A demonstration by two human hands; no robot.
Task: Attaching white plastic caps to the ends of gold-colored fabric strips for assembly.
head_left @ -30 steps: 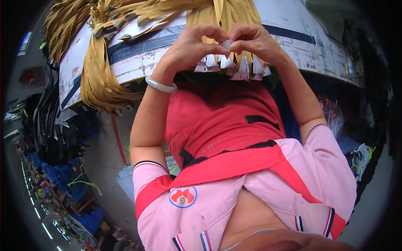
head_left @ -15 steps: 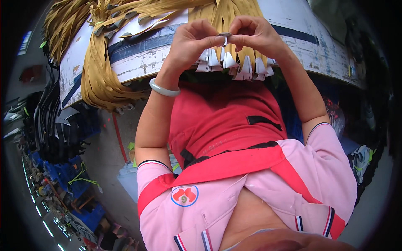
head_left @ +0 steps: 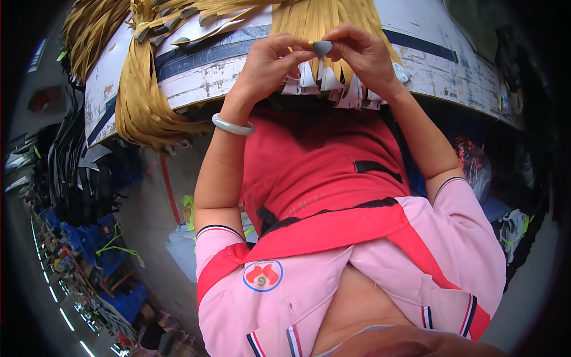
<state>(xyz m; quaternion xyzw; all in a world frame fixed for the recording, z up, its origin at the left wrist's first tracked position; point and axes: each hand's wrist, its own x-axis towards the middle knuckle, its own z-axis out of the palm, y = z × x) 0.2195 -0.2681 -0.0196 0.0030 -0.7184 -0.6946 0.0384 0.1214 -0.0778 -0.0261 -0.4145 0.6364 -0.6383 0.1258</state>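
Note:
Over the table's near edge, both my hands work on one small piece. My left hand (head_left: 270, 65) has thumb and fingers pinched on a tan strap (head_left: 306, 44), close to its end. A small grey tab (head_left: 322, 49) covers that end, and my right hand (head_left: 367, 59) pinches its right side. Beneath my hands, several tan straps (head_left: 324, 21) lie side by side on the table. White tabs (head_left: 331, 83) on their near ends stick out past the edge. My fingers partly hide these straps.
The scuffed white table (head_left: 202, 83) carries dark tape bands. A tied bundle of tan straps (head_left: 138, 101) hangs off its near left edge. More straps with grey tabs (head_left: 160, 37) lie at the far left. Dark strips (head_left: 65, 160) and blue crates (head_left: 89, 238) stand left.
The grey tab between my hands has turned, so its flat face now shows. My right fingers have shifted to its side. The hands stay in nearly the same place.

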